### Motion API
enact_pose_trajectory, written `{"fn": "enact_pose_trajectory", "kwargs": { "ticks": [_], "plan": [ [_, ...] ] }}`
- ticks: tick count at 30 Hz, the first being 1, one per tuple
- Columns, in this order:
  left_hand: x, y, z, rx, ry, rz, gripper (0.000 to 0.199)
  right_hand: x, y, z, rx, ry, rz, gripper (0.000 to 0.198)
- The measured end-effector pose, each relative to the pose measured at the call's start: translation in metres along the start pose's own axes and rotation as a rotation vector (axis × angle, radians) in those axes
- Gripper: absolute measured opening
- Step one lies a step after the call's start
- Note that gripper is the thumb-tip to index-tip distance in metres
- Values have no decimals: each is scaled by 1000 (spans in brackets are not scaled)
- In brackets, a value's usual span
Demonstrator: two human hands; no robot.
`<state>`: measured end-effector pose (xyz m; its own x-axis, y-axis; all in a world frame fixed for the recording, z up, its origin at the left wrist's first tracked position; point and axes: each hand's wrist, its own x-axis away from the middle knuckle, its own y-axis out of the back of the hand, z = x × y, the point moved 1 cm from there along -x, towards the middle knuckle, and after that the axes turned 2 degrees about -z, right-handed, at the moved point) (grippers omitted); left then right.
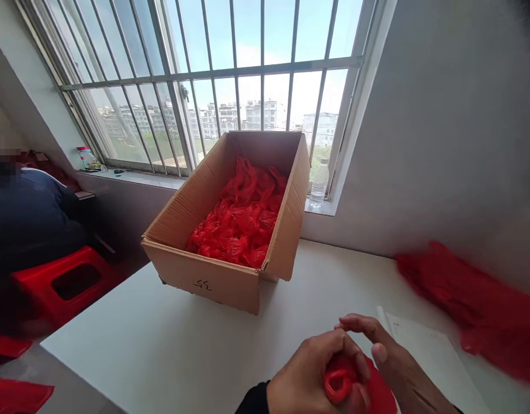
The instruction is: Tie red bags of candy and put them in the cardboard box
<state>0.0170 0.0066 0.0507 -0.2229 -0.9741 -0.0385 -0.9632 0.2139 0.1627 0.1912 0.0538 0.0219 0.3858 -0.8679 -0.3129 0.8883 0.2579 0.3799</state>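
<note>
My left hand (310,368) is closed round a rolled-up red plastic bag (339,386) near the bottom edge of the view. A coiled end of the bag shows between the thumb and fingers, and more red plastic lies below the fingers. Just to the right, my right hand (396,359) has its fingers stretched out and its thumb apart, close beside the bundle. Beyond both hands, an open cardboard box (208,282) stands tilted above the white table (161,339). Many knotted red plastic bags (239,224) fill its lower part.
A pile of red bags (476,310) lies along the wall at right, beside a white paper sheet (433,351). On the window sill stand a clear bottle (319,184) and a jar (87,155). At left a person (31,213) sits near a red stool (70,282).
</note>
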Motion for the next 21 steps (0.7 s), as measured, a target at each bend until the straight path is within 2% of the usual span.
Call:
{"fn": "enact_pose_trajectory", "kwargs": {
  "ticks": [2,4,7,9,11,14,16,18,21],
  "plan": [
    [0,1,1,-257,-100,-55,24,-5,0,-3,-82,-151,106,49],
    [-4,1,8,-486,-187,-144,37,-8,1,-7,-110,-228,157,48],
    [-10,0,25,-669,-328,-264,43,-9,0,-15,-172,-250,253,42],
    [-12,-2,36,-695,-409,-290,40,-9,-2,-21,-249,-234,367,41],
    [-12,-3,43,-729,-485,-300,45,-10,-4,-26,-286,-189,407,39],
    [-13,-2,46,-827,-585,-283,62,-13,-4,-30,-261,-134,333,33],
    [-11,-1,46,-891,-600,-236,63,-13,0,-30,-243,-141,237,29],
    [-6,1,50,-939,-557,-183,60,-9,7,-31,-236,-159,119,26],
    [13,7,71,-996,-476,-160,58,6,20,-44,-176,-207,-59,25]
  ]
}}
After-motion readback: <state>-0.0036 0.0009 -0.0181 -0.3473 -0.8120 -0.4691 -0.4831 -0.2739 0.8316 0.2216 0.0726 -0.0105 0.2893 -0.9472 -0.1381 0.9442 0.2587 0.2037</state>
